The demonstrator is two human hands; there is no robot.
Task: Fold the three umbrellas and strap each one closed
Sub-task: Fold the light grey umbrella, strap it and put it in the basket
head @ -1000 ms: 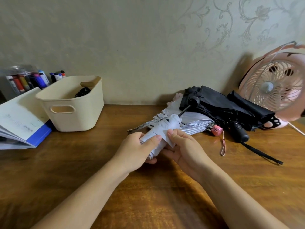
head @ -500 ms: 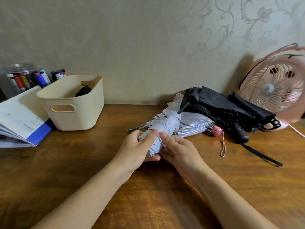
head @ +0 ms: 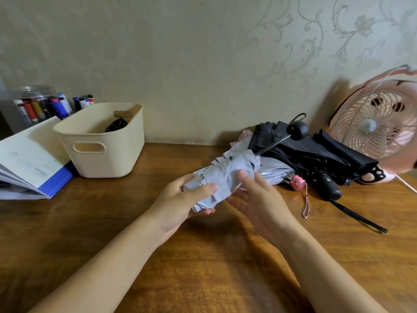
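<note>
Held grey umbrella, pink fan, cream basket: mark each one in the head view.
Held grey umbrella (head: 226,175): head view, rolled canopy, mid-length.
Pink fan (head: 369,127): head view, centre hub of the grille.
Cream basket (head: 108,164): head view, front wall below the handle slot.

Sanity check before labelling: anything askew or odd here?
The grey fabric umbrella gripped by the left hand looks unfinished: flaps stick out unevenly, and its thin metal shaft pokes out to a round black handle.

Soft, warm, fairly dim light. The fan (head: 379,129) casts a shadow leftward on the wall (head: 180,53), and the counter (head: 67,256) shows a dull sheen. The right hand (head: 259,199) is slightly motion-blurred. Wide-angle distortion bends the edges.
</note>
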